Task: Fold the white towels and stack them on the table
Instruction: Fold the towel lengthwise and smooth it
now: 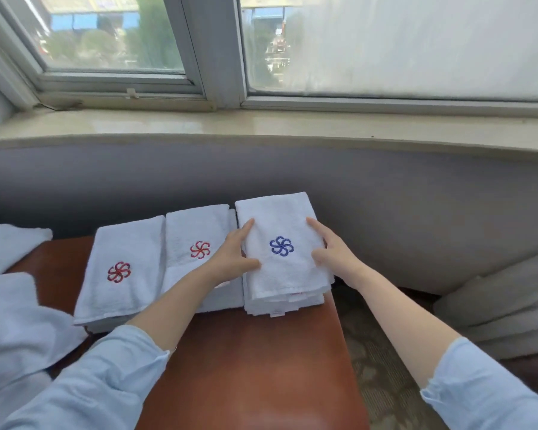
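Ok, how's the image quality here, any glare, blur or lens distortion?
Head view: soft daylight from the window, no harsh shadows; wide-angle lens bows the windowsill; mild sheen on the table near the bottom; the blue-emblem towel is sharp, outdoors looks hazy.

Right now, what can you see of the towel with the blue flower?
The blue-flower towel is white terry cloth, folded into a rectangle, with a blue embroidered pinwheel at its centre. It lies flat atop the right-hand stack on the brown table. The left grip and right grip, bare hands, touch its sides.
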A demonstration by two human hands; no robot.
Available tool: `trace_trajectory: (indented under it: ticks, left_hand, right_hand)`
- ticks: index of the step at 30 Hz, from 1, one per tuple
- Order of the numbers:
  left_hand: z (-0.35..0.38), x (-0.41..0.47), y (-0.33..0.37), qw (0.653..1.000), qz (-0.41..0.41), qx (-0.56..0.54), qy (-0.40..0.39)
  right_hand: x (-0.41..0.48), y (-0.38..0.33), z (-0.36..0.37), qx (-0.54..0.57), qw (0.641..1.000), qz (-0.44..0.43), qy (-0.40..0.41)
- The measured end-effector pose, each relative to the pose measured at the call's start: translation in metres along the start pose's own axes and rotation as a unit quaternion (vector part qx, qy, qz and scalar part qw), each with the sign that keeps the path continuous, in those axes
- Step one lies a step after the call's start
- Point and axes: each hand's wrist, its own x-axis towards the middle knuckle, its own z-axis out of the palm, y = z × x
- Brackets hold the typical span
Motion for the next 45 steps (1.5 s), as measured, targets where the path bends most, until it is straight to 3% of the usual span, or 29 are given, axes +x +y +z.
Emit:
trace_trajectory:
  ticks: [2, 5, 9, 13, 16, 19, 45]
  left_hand:
    - [0.001, 0.005, -0.003, 0.997, -0.019, 0.076, -0.003]
    - [0.005, 0.006, -0.002, 0.965, -0.045, 0.257, 0.015]
    - [0.009, -0.001, 0.003, 0.936, -0.004, 0.345, 0.061]
    - [0.018, -0.019, 0.007, 0.930, 0.073, 0.350, 0.084]
    - [0.040, -0.037, 0.001, 0.937, 0.086, 0.338, -0.010]
    - [0.050, -0.042, -0.002, 0.919, 0.079, 0.378, -0.082]
    - [0.041, -0.001, 0.009, 0.895, 0.064, 0.428, -0.110]
  right_hand:
    - [0.011, 0.011, 0.005, -0.011, 1.000, 0.009, -0.011]
    - [0.019, 0.030, 0.013, -0.063, 0.998, 0.022, -0.014]
    - [0.020, 0.042, 0.016, -0.087, 0.996, 0.016, 0.008]
    - [0.014, 0.046, 0.024, -0.151, 0.988, -0.010, 0.045]
    - [0.006, 0.051, 0.031, -0.178, 0.983, -0.009, 0.039]
    - [-0.004, 0.059, 0.035, -0.140, 0.990, 0.020, -0.014]
    - [0.034, 0.063, 0.024, -0.142, 0.989, 0.018, -0.045]
